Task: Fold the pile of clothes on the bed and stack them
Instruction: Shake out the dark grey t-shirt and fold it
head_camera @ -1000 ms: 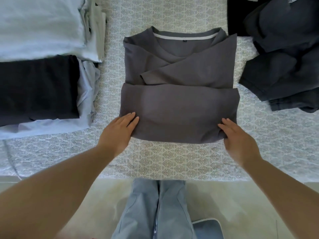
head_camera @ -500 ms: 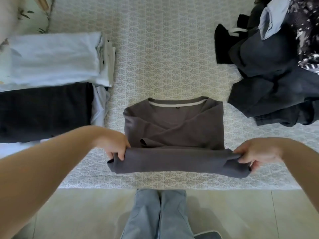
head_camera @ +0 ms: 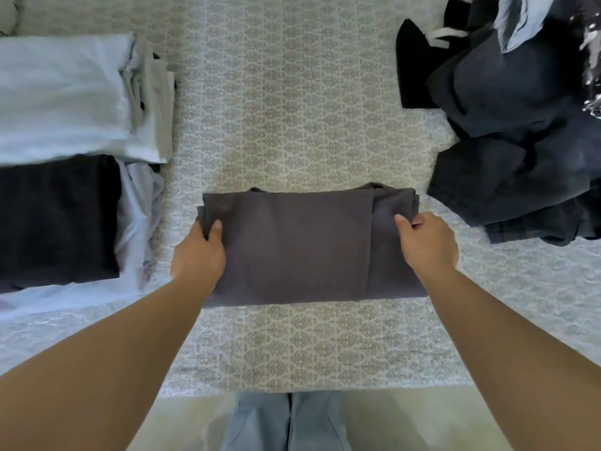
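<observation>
Grey shirt (head_camera: 292, 249) now folded (both hands)

Head-worn view, looking steeply down, close over bed (head_camera: 302, 102)

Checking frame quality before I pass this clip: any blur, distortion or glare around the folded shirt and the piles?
Head view: grey shirt and both hands, left hand, right hand, reasonably sharp under soft even light; folded stacks at left smeared; unfolded pile at right blurred, white streaks near its top corner; wide-angle bending stretches the forearms; no glare.
</observation>
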